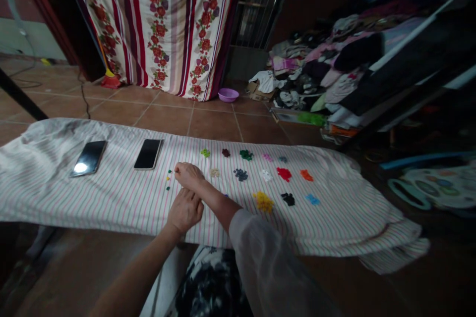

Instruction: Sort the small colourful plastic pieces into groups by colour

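My right hand [189,177] reaches across in front of my left, its fingers pinched together just right of a short column of tiny coloured pieces [168,178]. Whatever is in that pinch is too small to make out. Closer to me, my left hand [185,211] rests closed on the striped cloth [122,198], its fingertips curled out of sight. Small piles sorted by colour lie to the right: beige pieces [214,172], dark grey pieces [241,175], yellow pieces [264,201], red pieces [284,174], black pieces [287,199] and several others. My right forearm partly covers a blue bit.
Two phones, a left one [89,157] and a right one [148,154], lie on the cloth's left side. Beyond the table are a floral curtain [159,25], a purple basin [228,94] and a broom [110,79]. Heaped clothes [334,64] fill the right background.
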A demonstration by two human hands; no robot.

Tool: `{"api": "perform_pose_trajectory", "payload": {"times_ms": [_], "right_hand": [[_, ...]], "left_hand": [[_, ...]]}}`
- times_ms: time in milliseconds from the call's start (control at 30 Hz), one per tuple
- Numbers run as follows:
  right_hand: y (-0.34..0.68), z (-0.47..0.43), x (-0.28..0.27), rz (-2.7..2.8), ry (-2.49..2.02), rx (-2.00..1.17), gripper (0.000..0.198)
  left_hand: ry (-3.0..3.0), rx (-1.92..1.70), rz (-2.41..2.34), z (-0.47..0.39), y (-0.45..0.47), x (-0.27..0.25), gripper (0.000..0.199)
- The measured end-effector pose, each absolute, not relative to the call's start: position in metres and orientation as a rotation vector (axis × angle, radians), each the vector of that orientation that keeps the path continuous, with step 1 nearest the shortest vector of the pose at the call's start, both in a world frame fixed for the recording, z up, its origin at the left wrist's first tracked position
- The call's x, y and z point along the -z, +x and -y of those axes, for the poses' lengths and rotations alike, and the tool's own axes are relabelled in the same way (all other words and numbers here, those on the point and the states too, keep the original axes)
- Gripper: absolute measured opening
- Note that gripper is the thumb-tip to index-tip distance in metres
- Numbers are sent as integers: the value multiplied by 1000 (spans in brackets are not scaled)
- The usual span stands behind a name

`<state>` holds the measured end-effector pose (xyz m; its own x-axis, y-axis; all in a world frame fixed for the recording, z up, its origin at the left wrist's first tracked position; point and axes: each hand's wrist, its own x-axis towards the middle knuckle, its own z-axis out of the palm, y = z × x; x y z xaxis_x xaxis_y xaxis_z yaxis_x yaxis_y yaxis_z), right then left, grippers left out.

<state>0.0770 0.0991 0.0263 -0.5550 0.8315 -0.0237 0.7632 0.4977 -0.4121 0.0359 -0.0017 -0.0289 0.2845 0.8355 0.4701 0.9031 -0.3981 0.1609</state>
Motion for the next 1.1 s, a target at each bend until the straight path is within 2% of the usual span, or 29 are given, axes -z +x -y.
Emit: {"api": "perform_pose_trajectory", "payload": {"times_ms": [267,633,1100], "right_hand": [[147,-143,-26,2287,-1332,-485,24],[296,-202,-25,1958,-1943,-185,25],[321,-222,0,1947,-1957,-203,31]], "left_hand": [[-2455,755,1637,4,38,21,20],[-2446,700,1615,3,38,22,20],[-2436,702,1615,3,39,20,22]]}}
